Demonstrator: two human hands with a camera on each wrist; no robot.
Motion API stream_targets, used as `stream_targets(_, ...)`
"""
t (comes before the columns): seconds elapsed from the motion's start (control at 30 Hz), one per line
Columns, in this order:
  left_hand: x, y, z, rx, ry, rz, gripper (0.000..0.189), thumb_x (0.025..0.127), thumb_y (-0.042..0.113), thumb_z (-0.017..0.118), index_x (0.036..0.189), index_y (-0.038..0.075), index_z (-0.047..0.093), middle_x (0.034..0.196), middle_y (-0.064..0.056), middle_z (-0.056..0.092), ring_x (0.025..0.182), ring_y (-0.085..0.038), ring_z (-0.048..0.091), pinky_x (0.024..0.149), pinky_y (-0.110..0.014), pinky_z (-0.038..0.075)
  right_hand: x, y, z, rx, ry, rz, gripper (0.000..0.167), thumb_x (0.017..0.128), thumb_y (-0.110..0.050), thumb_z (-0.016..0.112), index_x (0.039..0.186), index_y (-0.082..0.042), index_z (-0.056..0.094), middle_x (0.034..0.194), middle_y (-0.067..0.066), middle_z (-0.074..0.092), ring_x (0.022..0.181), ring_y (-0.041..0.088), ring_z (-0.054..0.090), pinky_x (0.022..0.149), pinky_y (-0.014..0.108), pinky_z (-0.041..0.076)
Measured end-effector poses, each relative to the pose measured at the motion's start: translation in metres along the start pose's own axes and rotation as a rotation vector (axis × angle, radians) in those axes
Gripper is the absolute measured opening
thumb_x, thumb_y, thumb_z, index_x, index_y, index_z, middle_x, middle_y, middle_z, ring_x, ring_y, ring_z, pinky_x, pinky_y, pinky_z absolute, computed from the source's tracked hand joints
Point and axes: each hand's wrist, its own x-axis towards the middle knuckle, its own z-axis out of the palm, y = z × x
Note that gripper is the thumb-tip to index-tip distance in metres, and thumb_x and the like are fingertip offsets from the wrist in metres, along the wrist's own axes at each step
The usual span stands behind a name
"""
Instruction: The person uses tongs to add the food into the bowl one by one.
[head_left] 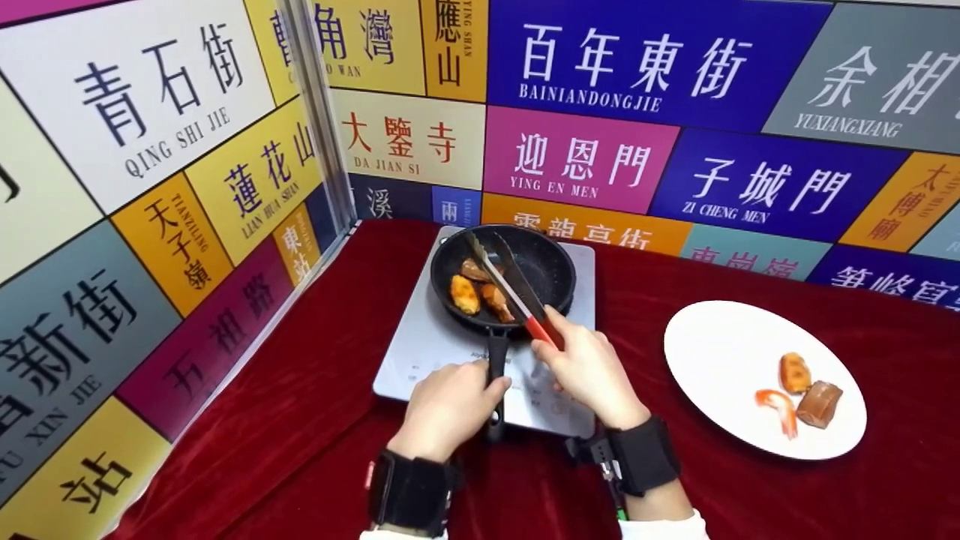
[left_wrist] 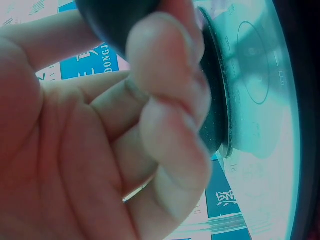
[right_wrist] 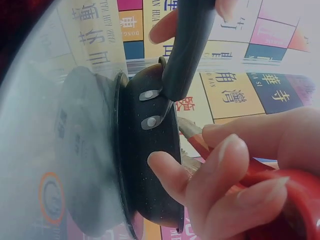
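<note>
On the red velvet cloth (head_left: 285, 390): a flat, silver-grey induction cooktop (head_left: 411, 351) with rounded corners sat at the far edge, close to the wall.
Frying pan (head_left: 546, 271): round and black with a finely speckled surface, it rested over the cooktop's far half, its straight dark handle (head_left: 497, 349) pointing to the near edge, probably so the person could reach it.
Food in the pan: a yellow oval piece (head_left: 465, 294) with browned patches, a brown slab (head_left: 472, 268) and a glossy orange-brown piece (head_left: 495, 301) lay grouped toward the pan's left side.
Left hand (head_left: 454, 405): its fingers were curled at the handle, thumb laid across the top, a hold that seemed meant to steady the pan.
Right hand (head_left: 592, 371): its fingers gripped the red tongs (head_left: 537, 328), whose long metal arms slanted over the near right rim, tips apart above the far left of the pan; contact with the food could not be told.
White plate (head_left: 720, 352): smooth and shallow, it lay beyond the cooktop's right edge, apparently handy for the tongs. Near its lower right edge were a golden-brown oval piece (head_left: 794, 373), a ridged brown chunk (head_left: 820, 405) and a curled red-and-white shrimp-like piece (head_left: 784, 411).
Wrists: each wore a black band (head_left: 420, 487).
Wall panels (head_left: 585, 67): flat, colourful, printed with Chinese characters.
</note>
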Motion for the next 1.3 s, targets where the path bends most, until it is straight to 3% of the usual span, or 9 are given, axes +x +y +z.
stream_targets(0.4,0.0,0.001,0.0,0.0,-0.012,-0.022,0.027,0.087,0.043,0.049,0.068,0.024,0.053,0.064,0.003,0.054,0.062,-0.022,0.056,0.05,-0.038,0.037,0.0,0.002,-0.002,-0.032,0.008,-0.001,0.059,0.083,-0.032,0.06,0.136,-0.02,0.038,0.081,0.012,0.06,0.037,0.012,0.051,0.04,0.029,0.043)
stream_targets(0.63,0.0,0.0,0.0,0.005,0.004,-0.011,0.027,0.086,0.043,0.05,0.068,0.024,0.053,0.065,0.003,0.055,0.064,-0.023,0.057,0.05,-0.038,0.038,-0.003,0.002,-0.01,-0.049,0.03,-0.025,0.063,0.08,-0.038,0.06,0.136,-0.022,0.037,0.073,0.005,0.059,0.042,0.012,0.052,0.045,0.029,0.043)
stream_targets(0.73,0.0,0.0,0.0,0.012,0.013,-0.006,0.028,0.086,0.044,0.05,0.067,0.024,0.052,0.065,0.003,0.056,0.064,-0.025,0.058,0.049,-0.038,0.038,-0.005,0.003,-0.013,-0.017,0.09,-0.052,0.065,0.081,-0.04,0.061,0.137,-0.021,0.035,0.075,0.002,0.059,0.043,0.011,0.053,0.045,0.029,0.043)
stream_targets(0.87,0.0,0.001,-0.001,0.008,0.007,-0.006,0.03,0.086,0.045,0.049,0.066,0.024,0.051,0.065,0.003,0.055,0.064,-0.024,0.058,0.05,-0.038,0.038,-0.008,0.011,-0.019,0.05,0.298,-0.145,0.061,0.082,-0.042,0.059,0.135,-0.021,0.039,0.08,0.001,0.063,0.052,0.007,0.056,0.049,0.029,0.043)
stream_targets(0.97,0.001,0.003,-0.002,0.004,-0.005,-0.007,0.03,0.086,0.045,0.048,0.066,0.024,0.051,0.066,0.003,0.055,0.064,-0.023,0.057,0.051,-0.038,0.039,-0.013,0.015,-0.029,0.173,0.414,-0.204,0.054,0.086,-0.041,0.055,0.135,-0.027,0.037,0.088,-0.004,0.064,0.059,0.008,0.057,0.052,0.029,0.045)
stream_targets(1.13,0.001,0.003,-0.001,0.004,-0.004,0.004,0.029,0.086,0.045,0.049,0.068,0.024,0.053,0.071,0.0,0.059,0.067,-0.025,0.058,0.053,-0.039,0.04,-0.029,0.003,-0.056,0.364,0.428,-0.167,0.051,0.09,-0.029,0.051,0.137,-0.029,0.031,0.089,0.001,0.062,0.05,0.021,0.055,0.043,0.033,0.046)
stream_targets(1.3,-0.001,-0.003,-0.004,-0.01,-0.022,-0.001,0.028,0.087,0.044,0.049,0.071,0.022,0.054,0.07,0.0,0.059,0.064,-0.023,0.057,0.054,-0.038,0.04,-0.041,0.017,-0.075,0.234,0.435,-0.093,0.052,0.088,-0.036,0.053,0.136,-0.032,0.033,0.083,0.002,0.058,0.04,0.023,0.049,0.039,0.03,0.042)
